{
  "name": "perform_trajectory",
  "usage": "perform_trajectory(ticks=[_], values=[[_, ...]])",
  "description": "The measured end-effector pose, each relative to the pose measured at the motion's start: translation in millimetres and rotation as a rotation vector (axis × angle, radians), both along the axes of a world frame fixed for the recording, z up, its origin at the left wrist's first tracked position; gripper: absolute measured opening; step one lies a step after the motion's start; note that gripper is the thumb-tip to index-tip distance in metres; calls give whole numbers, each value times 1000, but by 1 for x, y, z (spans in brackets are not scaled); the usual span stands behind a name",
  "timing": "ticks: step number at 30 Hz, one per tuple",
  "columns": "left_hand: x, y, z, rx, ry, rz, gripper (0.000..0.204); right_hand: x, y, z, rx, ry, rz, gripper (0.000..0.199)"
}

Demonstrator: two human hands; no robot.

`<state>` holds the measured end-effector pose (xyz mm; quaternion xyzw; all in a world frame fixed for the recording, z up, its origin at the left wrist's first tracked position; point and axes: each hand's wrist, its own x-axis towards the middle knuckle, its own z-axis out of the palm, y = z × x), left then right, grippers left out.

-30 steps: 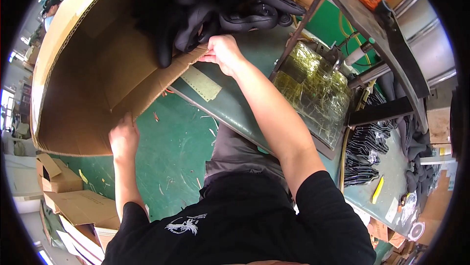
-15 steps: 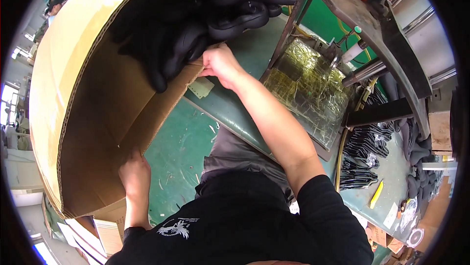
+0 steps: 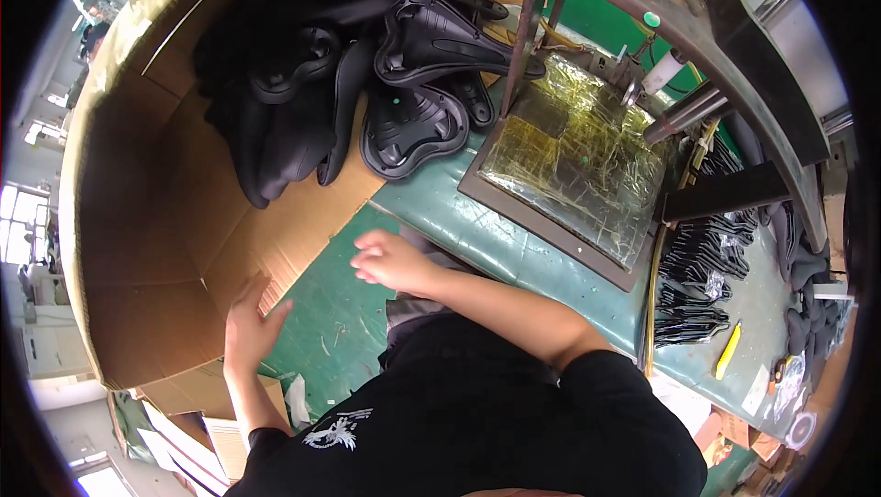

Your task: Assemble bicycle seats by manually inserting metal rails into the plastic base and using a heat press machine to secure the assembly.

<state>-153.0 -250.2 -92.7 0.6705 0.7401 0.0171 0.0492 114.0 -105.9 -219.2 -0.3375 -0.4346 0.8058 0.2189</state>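
A large cardboard box (image 3: 138, 222) lies with its open side toward me. Black bicycle saddles (image 3: 413, 134) are heaped at its mouth and spill onto the green bench, several showing hollow undersides. My left hand (image 3: 250, 324) is at the box's near lower edge, thumb spread from the fingers, holding nothing. Over the green floor, just off the lower box flap, my right hand (image 3: 395, 261) hangs with loosely curled fingers and nothing visible in them.
Right of the saddles, a metal press (image 3: 780, 84) stands over a plate wrapped in shiny yellowish film (image 3: 578, 162). Beyond it are a row of thin black parts (image 3: 693, 281) and a yellow cutter (image 3: 728, 351). Flattened cardboard (image 3: 211, 396) lies at lower left.
Both hands have let go of the box edge; my right hand has drawn back toward me. The near flap has dropped, and the saddles are spread further out, more of them visible.
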Motion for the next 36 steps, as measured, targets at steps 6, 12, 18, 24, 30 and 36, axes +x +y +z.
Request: perform_trajectory(ticks=[6, 12, 18, 24, 30, 36], values=[[89, 143, 30, 676, -231, -268, 32, 164, -36, 35, 123, 40, 47, 38], [184, 295, 54, 666, -346, -551, 40, 275, -90, 113, 168, -48, -329, 42], [181, 464, 50, 281, 84, -748, 73, 356, -143, 163, 574, -602, -776, 38], [180, 535, 50, 120, 19, -899, 82, 438, -168, 186, 726, -1018, -1102, 25], [206, 480, 100, 103, -6, -732, 46, 507, -111, 192, 1118, -1458, -853, 31], [145, 404, 136, 385, -194, -361, 64, 573, -24, 178, 1426, -1846, -496, 60]])
